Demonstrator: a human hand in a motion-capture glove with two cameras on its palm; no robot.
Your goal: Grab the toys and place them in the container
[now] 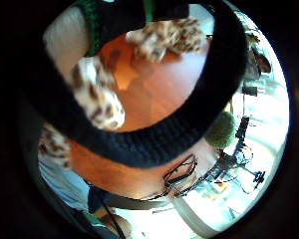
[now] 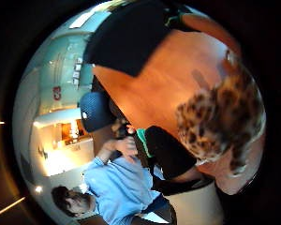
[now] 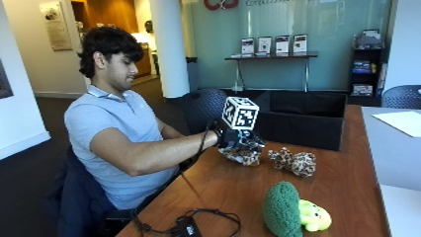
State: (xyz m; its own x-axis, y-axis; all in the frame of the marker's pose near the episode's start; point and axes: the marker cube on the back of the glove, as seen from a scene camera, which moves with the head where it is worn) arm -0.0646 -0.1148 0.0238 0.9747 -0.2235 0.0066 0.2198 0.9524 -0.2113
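1. On the wooden table (image 3: 342, 182), near its left edge, my gloved right hand (image 3: 238, 139) sits with its fingers curled down round a leopard-spotted plush toy (image 3: 242, 156).
2. That toy is just under my palm; whether it touches the tabletop I cannot tell.
3. Just beside it to the right, a second spotted plush toy (image 3: 294, 161) lies flat on the wood, apart from my hand.
4. Nearer the camera, a green plush toy (image 3: 283, 210) stands upright with a yellow-green plush (image 3: 315, 216) touching its side.
5. Behind my hand, the black fabric container (image 3: 304, 118) stands open-topped on the table.
6. From my palm, the thumb-side view shows spotted fur (image 2: 225, 117) close against it, with the orange tabletop (image 2: 168, 75) behind.
7. My bare hand is hidden from the outside view.
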